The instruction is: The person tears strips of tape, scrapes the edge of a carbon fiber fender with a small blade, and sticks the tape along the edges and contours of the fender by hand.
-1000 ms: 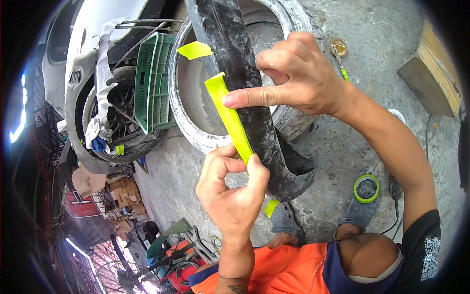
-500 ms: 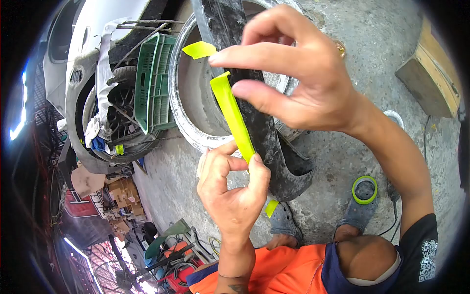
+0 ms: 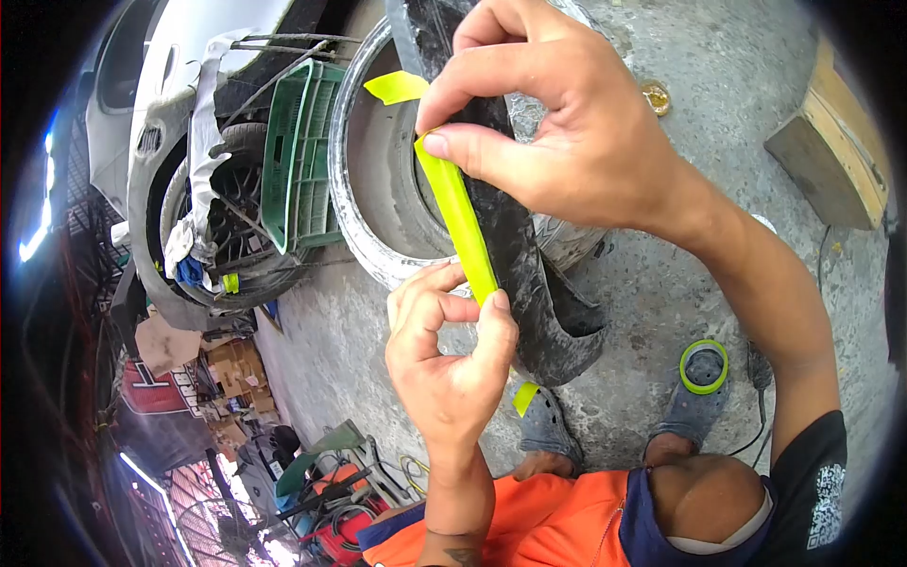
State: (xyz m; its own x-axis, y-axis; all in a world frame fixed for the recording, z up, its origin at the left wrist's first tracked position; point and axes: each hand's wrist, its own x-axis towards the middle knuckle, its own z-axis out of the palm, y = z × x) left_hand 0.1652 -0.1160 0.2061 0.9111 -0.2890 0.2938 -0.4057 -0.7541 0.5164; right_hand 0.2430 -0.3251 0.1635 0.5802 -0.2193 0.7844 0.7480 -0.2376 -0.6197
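A strip of neon yellow tape (image 3: 457, 213) is stretched between my two hands, along the edge of a long scuffed black plastic part (image 3: 491, 203). My left hand (image 3: 449, 364) pinches the strip's lower end between thumb and forefinger. At the upper end, my right hand (image 3: 567, 123) has thumb and forefinger closed on the tape. A shorter tape piece (image 3: 395, 88) sticks out from the black part just above my right fingertips. Another tape tab (image 3: 525, 400) hangs below the part's lower end. Whether the long strip is stuck down is unclear.
A tyre (image 3: 354, 203) lies behind the black part. Left of it stand a green crate (image 3: 312, 156) and a car body (image 3: 175, 85). A tape roll (image 3: 704, 367) rests on one shoe. A wooden box (image 3: 831, 142) and a cable (image 3: 763, 416) are at right.
My right hand has moved down and left, and its thumb and forefinger have closed on the tape's upper end. My left hand keeps its pinch, nearly still.
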